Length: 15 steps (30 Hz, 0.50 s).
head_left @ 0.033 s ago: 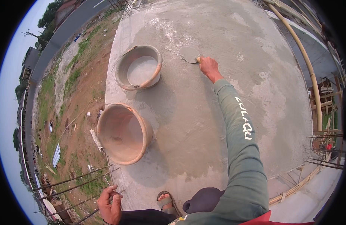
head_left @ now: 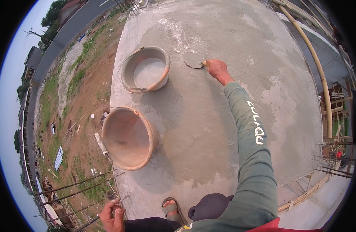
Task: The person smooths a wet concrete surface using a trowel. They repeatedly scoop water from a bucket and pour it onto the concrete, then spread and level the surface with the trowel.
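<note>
My right hand (head_left: 217, 69) is closed round the short handle of a trowel (head_left: 193, 60). The trowel's rounded grey blade lies at the wet cement surface, a little right of the farther bucket (head_left: 164, 73). This bucket has a wire handle and holds grey, watery cement slurry (head_left: 149, 72). Nearer to me stands a second, orange-brown bucket (head_left: 152, 139), tilted in view, with a thin residue inside. Low on the left, beside the slab edge, my left hand (head_left: 113, 217) is held with its fingers curled; what they hold, if anything, cannot be made out.
Steel rebar rods (head_left: 75, 181) jut out near my left hand. The slab (head_left: 239, 34) drops off on the left to grassy, littered soil (head_left: 77, 127). Bamboo poles (head_left: 315, 62) run along the right edge. My sandalled foot (head_left: 170, 208) stands at the bottom.
The trowel has shifted slightly, and its blade now shows more of its face. The view has moved a little. My left hand sits slightly lower in the picture; the buckets stay put.
</note>
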Each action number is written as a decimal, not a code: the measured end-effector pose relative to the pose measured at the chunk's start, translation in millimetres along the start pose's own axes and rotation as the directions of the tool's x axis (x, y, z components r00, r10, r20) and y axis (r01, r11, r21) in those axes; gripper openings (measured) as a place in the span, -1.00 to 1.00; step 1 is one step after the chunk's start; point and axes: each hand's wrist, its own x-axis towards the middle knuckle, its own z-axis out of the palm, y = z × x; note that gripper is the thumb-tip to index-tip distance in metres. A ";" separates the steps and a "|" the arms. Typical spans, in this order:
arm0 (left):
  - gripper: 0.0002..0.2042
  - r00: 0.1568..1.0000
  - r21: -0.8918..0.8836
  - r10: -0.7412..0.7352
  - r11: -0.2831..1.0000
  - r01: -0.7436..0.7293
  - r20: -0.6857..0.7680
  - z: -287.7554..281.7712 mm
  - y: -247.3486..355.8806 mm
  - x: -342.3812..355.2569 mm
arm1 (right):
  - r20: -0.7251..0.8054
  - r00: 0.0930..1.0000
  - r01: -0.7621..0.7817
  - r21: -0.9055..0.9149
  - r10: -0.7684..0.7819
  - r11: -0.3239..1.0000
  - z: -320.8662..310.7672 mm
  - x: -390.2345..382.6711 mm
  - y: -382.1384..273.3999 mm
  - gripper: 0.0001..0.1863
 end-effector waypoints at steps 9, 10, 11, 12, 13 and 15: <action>-0.66 0.861 -0.086 -0.507 0.860 0.502 -0.039 -38.5 7.2 -59.1 | 0.002 0.998 -0.068 -0.061 0.068 0.996 12.3 82.9 -30.6 -0.77; -0.65 0.887 0.014 -0.461 0.887 0.462 -0.026 -39.6 11.7 -50.7 | 0.093 0.994 0.069 -0.087 -0.060 0.994 13.5 87.1 -32.5 -0.77; -0.64 0.912 0.111 -0.410 0.906 0.409 -0.007 -41.6 15.5 -41.2 | 0.050 0.999 -0.007 -0.099 0.012 0.995 12.6 92.8 -32.8 -0.78; -0.63 0.932 0.204 -0.363 0.913 0.353 0.010 -42.2 19.5 -35.0 | 0.045 0.998 -0.045 -0.093 0.049 0.995 13.6 97.3 -34.7 -0.78; -0.62 0.921 0.239 -0.389 0.897 0.371 0.031 -43.6 23.0 -29.6 | -0.001 0.989 -0.145 -0.123 0.146 0.982 14.5 100.5 -36.2 -0.78; -0.61 0.899 0.301 -0.430 0.871 0.389 0.082 -41.4 23.4 -19.6 | -0.026 0.982 -0.186 -0.054 0.185 0.981 17.8 103.8 -34.3 -0.78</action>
